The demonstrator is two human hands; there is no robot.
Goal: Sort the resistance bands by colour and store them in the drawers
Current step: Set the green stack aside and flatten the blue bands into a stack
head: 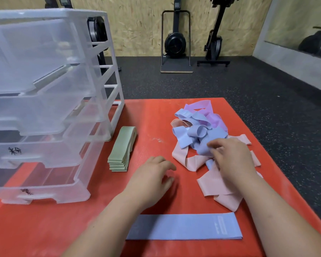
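Blue fabric is what the right hand (233, 160) is on. It lies on top of the tangled pile (202, 138) of blue, pink and purple resistance bands, with the fingertips bent down onto a blue loop (204, 149) in the middle. Can't honestly tell if it's pinching the loop or just touching it, the fingers are a bit blurry. The left hand (152, 175) is just left of the pile, low over the red mat (63, 229), fingers loosely curled and holding nothing.

Closest to the person, between the two forearms, one blue band (183, 227) lies flat and straight on the mat, apart from the pile. Over to the left of the left hand there's a neat stack of green bands (121, 149), lying flat right next to the drawer unit.

The clear plastic drawer unit (44, 89) stands on the left side of the mat with its drawers pulled out part way. The two lower fronts have black scribbles on them.

Past the mat it's speckled black gym floor (248, 86), and a couple of black exercise machines (175, 41) are parked against a chipboard wall.
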